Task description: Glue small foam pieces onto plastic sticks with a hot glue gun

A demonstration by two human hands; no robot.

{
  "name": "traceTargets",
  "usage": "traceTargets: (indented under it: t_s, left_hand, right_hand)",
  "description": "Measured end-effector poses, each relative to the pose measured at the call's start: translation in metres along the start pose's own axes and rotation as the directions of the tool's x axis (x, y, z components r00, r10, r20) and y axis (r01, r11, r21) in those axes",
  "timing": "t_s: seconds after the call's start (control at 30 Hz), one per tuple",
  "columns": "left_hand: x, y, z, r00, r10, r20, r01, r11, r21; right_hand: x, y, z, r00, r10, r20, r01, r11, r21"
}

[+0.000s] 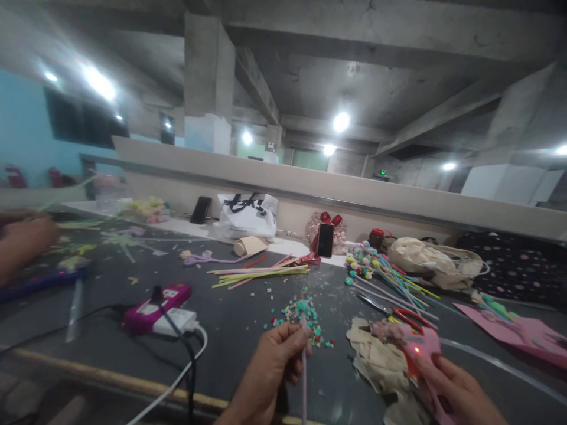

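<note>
My left hand (277, 366) is closed in a pinch around a thin pale stick (303, 378), held upright near the table's front edge. A green cluster (303, 308) shows at the stick's top end, over a scatter of small coloured bits (316, 333). To the right, my right hand (458, 389) grips a pink hot glue gun (425, 345) with a lit red light. The glue gun's nozzle points left above a crumpled beige cloth (374, 354). Behind the gun lie scissors (398, 311) with red handles.
A magenta power strip (157, 308) with plugs and cables lies on the left. Yellow and pink sticks (261, 274) and finished-looking coloured stems (385, 271) lie farther back. Another person's hand (31, 242) works at far left. A phone (325, 239) and a white bag (248, 217) stand along the partition.
</note>
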State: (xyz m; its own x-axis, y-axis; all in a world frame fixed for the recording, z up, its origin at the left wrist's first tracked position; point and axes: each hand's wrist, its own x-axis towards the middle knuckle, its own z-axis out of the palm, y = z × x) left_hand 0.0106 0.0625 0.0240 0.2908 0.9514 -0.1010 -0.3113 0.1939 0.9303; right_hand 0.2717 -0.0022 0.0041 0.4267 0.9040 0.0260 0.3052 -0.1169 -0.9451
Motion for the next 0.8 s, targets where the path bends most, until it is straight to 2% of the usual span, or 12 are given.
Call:
traceTargets:
  t_s: [0.1, 0.2, 0.27, 0.33, 0.4, 0.47, 0.57, 0.63, 0.67, 0.7, 0.73, 0.8]
  left_hand:
    - [-0.001, 0.011, -0.003, 0.998, 0.052, -0.044, -0.051, 0.999, 0.014]
    - [0.002, 0.015, -0.011, 0.998, 0.056, -0.041, -0.055, 0.998, 0.017]
    - [0.004, 0.016, -0.017, 0.998, 0.053, -0.026, -0.053, 0.999, 0.012]
    - [0.005, 0.016, -0.022, 0.998, 0.059, -0.021, -0.059, 0.998, -0.009]
    - [0.005, 0.016, -0.024, 0.998, 0.055, -0.016, -0.056, 0.998, -0.04]
    - [0.004, 0.016, -0.024, 0.999, 0.039, 0.006, -0.038, 0.996, -0.077]
    - [0.003, 0.017, -0.022, 1.0, 0.022, 0.013, -0.021, 0.993, -0.118]
    - [0.004, 0.017, -0.02, 1.0, 0.014, 0.016, -0.011, 0.991, -0.132]
    - [0.004, 0.017, -0.02, 1.0, 0.01, 0.021, -0.007, 0.991, -0.137]
    - [0.004, 0.017, -0.019, 1.0, 0.004, 0.028, 0.0, 0.99, -0.142]
    - [0.005, 0.017, -0.019, 0.999, -0.003, 0.038, 0.008, 0.989, -0.147]
    - [0.006, 0.016, -0.018, 0.999, -0.01, 0.047, 0.017, 0.987, -0.158]
  right_hand:
    - [0.028, 0.019, 0.001, 0.996, 0.07, 0.063, -0.071, 0.997, 0.011]
    - [0.042, 0.033, 0.007, 0.987, 0.127, 0.102, -0.122, 0.991, -0.058]
    - [0.044, 0.032, 0.007, 0.987, 0.118, 0.108, -0.102, 0.985, -0.14]
    - [0.043, 0.025, 0.003, 0.996, 0.031, 0.082, -0.007, 0.962, -0.273]
    - [0.042, 0.015, -0.004, 0.995, -0.071, 0.074, 0.098, 0.879, -0.467]
    - [0.04, 0.006, -0.01, 0.989, -0.105, 0.108, 0.151, 0.739, -0.657]
    - [0.034, -0.006, -0.014, 0.985, -0.1, 0.143, 0.174, 0.494, -0.852]
    - [0.026, -0.015, -0.01, 0.984, -0.155, 0.089, 0.139, 0.345, -0.928]
    - [0.021, -0.02, -0.006, 0.979, -0.194, 0.063, 0.121, 0.3, -0.946]
    - [0.017, -0.026, 0.0, 0.973, -0.222, 0.058, 0.122, 0.285, -0.951]
    - [0.013, -0.032, 0.008, 0.963, -0.249, 0.102, 0.178, 0.307, -0.935]
    - [0.01, -0.044, 0.028, 0.896, -0.329, 0.297, 0.415, 0.386, -0.824]
